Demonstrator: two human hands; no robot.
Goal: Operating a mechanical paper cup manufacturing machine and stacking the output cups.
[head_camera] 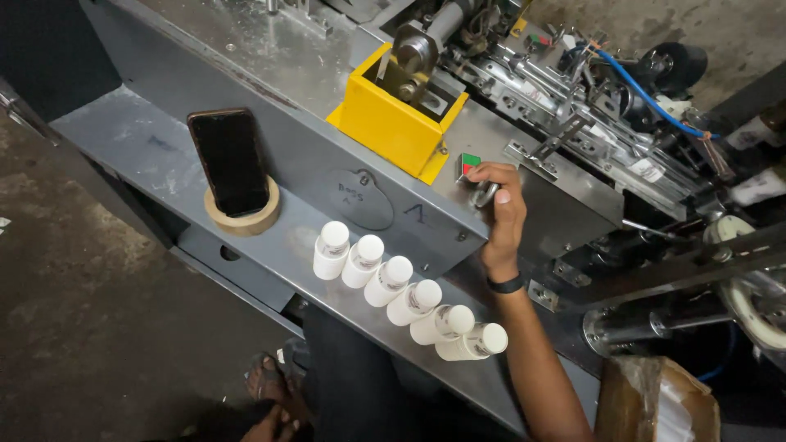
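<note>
My right hand [499, 217] reaches up from the lower right and grips a small metal knob [483, 195] on the steel face of the machine [565, 188], just below a small red and green switch plate [469, 164]. A black band sits on that wrist. My left hand is out of view. Several white paper-cup stacks [409, 293] lie in a slanted row on the grey shelf [155, 147], to the left of my forearm.
A yellow box guard [389, 123] stands over a roller at the top centre. A dark phone [229, 162] leans in a tape roll [243, 218] on the shelf. Machine parts, a blue hose [647, 94] and rollers fill the right. A brown-wrapped bundle [655, 401] sits bottom right; sandalled feet [270, 385] below.
</note>
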